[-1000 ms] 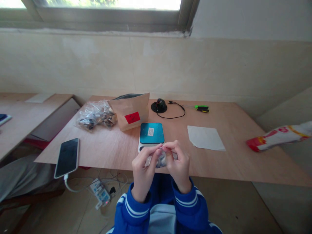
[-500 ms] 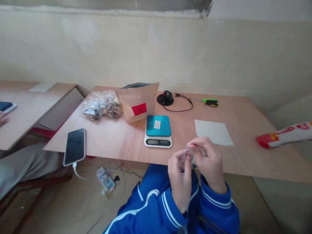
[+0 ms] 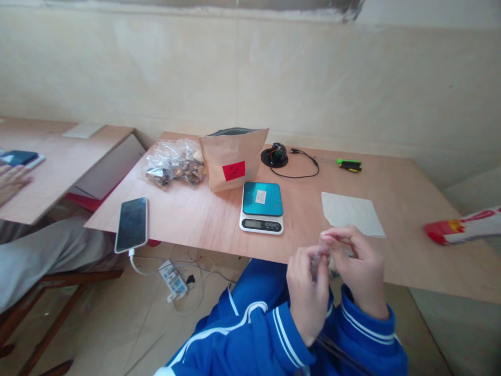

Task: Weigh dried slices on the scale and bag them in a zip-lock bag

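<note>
At the front edge of the table, my left hand (image 3: 309, 287) and my right hand (image 3: 358, 266) are close together, both with fingers pinched. Between them is a small clear plastic bag (image 3: 316, 261), mostly covered by the fingers; what it contains cannot be made out. A digital kitchen scale (image 3: 262, 207) with a teal top lies beyond my hands to the left, nothing resting on it. Behind the right hand a white sheet of paper (image 3: 352, 213) lies flat on the table.
A brown paper pouch (image 3: 230, 156) with a red label stands behind the scale, beside clear bags of small pieces (image 3: 176, 169). A phone (image 3: 132, 224) overhangs the left edge, cable attached. Further back are a black camera (image 3: 277, 154) and screwdrivers (image 3: 349, 165). A co-worker's hand (image 3: 13, 183) is at left.
The view has shifted, so the table's things sit a little differently in the picture. My hands keep pinching the plastic bag. The co-worker's hand shows more at left.
</note>
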`<control>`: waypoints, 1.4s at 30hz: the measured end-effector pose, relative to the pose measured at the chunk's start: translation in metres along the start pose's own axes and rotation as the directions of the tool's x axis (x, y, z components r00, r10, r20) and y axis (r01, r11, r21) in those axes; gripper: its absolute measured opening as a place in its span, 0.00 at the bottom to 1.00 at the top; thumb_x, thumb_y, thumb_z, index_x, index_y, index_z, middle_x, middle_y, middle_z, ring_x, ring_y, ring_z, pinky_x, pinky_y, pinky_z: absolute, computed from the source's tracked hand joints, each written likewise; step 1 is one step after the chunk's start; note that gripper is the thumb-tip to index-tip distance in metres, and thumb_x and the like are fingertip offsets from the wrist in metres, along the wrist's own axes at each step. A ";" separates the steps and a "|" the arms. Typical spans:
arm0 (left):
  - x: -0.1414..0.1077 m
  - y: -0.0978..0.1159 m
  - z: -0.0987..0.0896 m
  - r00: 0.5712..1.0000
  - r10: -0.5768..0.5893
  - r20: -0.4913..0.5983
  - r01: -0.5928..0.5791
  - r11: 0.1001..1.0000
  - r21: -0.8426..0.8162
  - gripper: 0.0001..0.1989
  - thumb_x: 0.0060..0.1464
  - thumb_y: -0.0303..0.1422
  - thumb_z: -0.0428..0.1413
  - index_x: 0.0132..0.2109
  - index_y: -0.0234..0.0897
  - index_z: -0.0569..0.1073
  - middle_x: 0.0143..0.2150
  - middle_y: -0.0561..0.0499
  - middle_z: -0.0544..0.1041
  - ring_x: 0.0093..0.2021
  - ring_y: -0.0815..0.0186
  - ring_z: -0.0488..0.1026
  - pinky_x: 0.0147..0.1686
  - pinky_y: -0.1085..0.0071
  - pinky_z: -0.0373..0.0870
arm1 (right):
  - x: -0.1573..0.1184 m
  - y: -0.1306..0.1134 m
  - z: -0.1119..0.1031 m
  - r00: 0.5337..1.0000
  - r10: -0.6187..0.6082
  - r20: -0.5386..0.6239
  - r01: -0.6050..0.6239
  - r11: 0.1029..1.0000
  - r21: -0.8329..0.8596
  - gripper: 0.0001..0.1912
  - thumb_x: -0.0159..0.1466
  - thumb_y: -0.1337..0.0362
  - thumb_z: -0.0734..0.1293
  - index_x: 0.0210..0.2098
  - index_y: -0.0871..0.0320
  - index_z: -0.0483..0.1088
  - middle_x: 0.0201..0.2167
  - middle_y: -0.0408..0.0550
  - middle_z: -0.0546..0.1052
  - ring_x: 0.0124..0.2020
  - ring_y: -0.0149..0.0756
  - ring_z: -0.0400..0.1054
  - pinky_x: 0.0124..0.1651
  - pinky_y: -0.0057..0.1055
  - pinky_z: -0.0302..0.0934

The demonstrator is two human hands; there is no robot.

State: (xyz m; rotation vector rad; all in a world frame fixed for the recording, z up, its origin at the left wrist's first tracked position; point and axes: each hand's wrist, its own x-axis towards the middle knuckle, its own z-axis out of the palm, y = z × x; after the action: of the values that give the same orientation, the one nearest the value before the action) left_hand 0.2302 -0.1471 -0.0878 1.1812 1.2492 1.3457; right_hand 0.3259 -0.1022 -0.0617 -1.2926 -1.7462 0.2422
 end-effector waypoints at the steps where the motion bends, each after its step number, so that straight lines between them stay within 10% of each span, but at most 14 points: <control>1: 0.000 -0.001 0.000 1.000 0.000 -0.002 0.000 1.000 0.012 0.09 0.64 0.35 0.47 0.45 0.41 0.71 0.40 0.50 0.75 0.40 0.66 0.71 0.41 0.69 0.67 | 0.001 -0.001 -0.001 1.000 -0.022 0.022 0.023 1.000 -0.007 0.02 0.65 0.65 0.65 0.34 0.55 0.69 0.30 0.43 0.74 0.32 0.33 0.69 0.36 0.30 0.62; 14: 0.012 -0.008 -0.014 0.993 0.079 0.092 -0.086 0.993 0.074 0.11 0.64 0.35 0.47 0.46 0.40 0.71 0.42 0.48 0.77 0.42 0.64 0.72 0.42 0.68 0.67 | -0.001 -0.006 0.014 0.985 0.005 -0.173 0.005 0.998 0.060 0.08 0.65 0.66 0.64 0.28 0.56 0.66 0.25 0.42 0.69 0.26 0.31 0.64 0.30 0.28 0.58; 24: 0.058 -0.008 -0.084 0.983 0.062 -0.174 -0.095 0.977 -0.192 0.09 0.61 0.38 0.52 0.39 0.37 0.69 0.33 0.51 0.74 0.33 0.70 0.74 0.35 0.75 0.70 | 0.011 0.023 0.009 0.988 -0.012 0.155 0.002 0.998 0.062 0.08 0.59 0.57 0.71 0.33 0.54 0.73 0.32 0.45 0.78 0.36 0.39 0.72 0.42 0.36 0.65; 33: 0.074 -0.017 -0.122 0.970 -0.022 -0.240 -0.065 0.935 -0.348 0.11 0.56 0.39 0.57 0.41 0.37 0.68 0.34 0.54 0.74 0.31 0.70 0.76 0.34 0.73 0.73 | 0.008 0.009 0.049 0.933 0.349 0.092 -0.355 0.841 0.408 0.12 0.62 0.54 0.67 0.33 0.57 0.72 0.31 0.47 0.80 0.34 0.36 0.75 0.38 0.31 0.70; 42: 0.076 -0.019 -0.124 0.974 -0.063 -0.218 -0.008 0.951 -0.310 0.11 0.56 0.40 0.57 0.38 0.36 0.69 0.33 0.52 0.76 0.31 0.69 0.75 0.30 0.76 0.74 | 0.007 -0.001 0.067 0.867 0.498 -0.038 -0.399 0.737 0.545 0.12 0.62 0.54 0.66 0.33 0.58 0.70 0.26 0.47 0.80 0.28 0.37 0.76 0.35 0.32 0.70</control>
State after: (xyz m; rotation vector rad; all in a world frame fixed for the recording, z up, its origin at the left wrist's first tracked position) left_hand 0.0987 -0.0844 -0.1054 0.8055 1.1510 1.6219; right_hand 0.2744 -0.0741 -0.0945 -1.2544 -1.0683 0.8003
